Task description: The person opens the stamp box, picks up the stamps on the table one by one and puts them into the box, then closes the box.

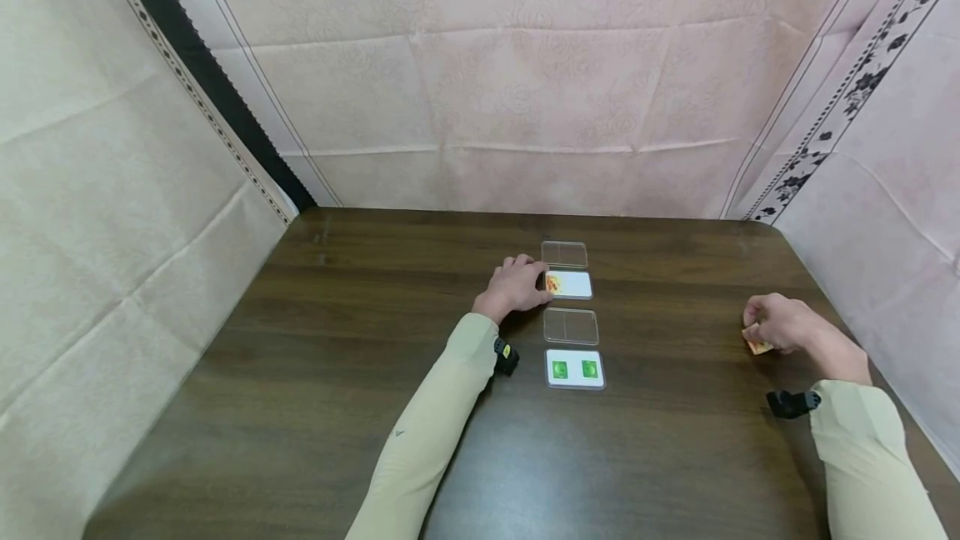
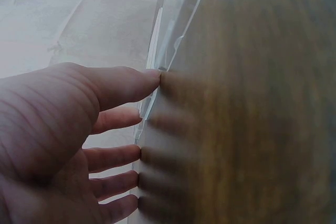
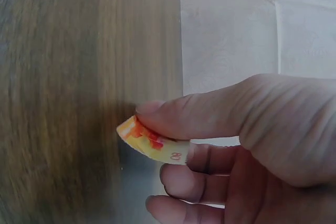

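My left hand (image 1: 517,283) reaches to the left side of a white rectangular panel (image 1: 573,285) with one orange picture at its left end. In the left wrist view, its thumb touches a clear plastic edge (image 2: 177,40), and the other fingers extend nearly straight beside it. Out at the right, my right hand (image 1: 780,325) pinches a small, slightly bent printed card (image 3: 157,145) between thumb and fingers. Orange, red and yellow colours and small red figures show on the card.
Nearer my body lies another white panel (image 1: 574,370) with two green pictures. Clear plastic covers (image 1: 565,254) stand in the same column, one beyond each panel. The brown wooden table (image 1: 300,390) meets pale patterned cloth (image 1: 480,107) at the back and sides.
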A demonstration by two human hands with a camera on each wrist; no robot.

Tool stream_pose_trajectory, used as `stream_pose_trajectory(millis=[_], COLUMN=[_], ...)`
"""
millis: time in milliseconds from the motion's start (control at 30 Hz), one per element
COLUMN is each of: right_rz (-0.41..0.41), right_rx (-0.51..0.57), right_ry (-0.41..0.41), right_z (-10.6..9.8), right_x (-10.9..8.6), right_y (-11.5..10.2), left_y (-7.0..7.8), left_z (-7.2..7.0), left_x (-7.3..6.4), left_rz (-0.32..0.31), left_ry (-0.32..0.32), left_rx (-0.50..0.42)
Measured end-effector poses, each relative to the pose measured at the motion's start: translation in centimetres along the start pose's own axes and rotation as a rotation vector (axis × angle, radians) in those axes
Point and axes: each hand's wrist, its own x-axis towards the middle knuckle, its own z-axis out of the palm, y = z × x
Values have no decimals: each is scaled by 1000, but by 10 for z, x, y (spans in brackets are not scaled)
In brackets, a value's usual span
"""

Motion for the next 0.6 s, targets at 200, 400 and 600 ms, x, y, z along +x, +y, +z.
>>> stream_pose_trajectory(millis=[200,400,600], right_rz=[-62,-89,-147], right_rx=[-16,-9,-55], right_ry=[46,52,102], right_z=[4,6,7], right_x=[1,3,6], right_y=[-1,-11,-23], left_y=[2,2,-1], left_z=[0,-1,0], left_x=[1,1,2], left_rz=[8,5,3], left_ry=[-1,-5,-4], left_rx=[-2,2,-3])
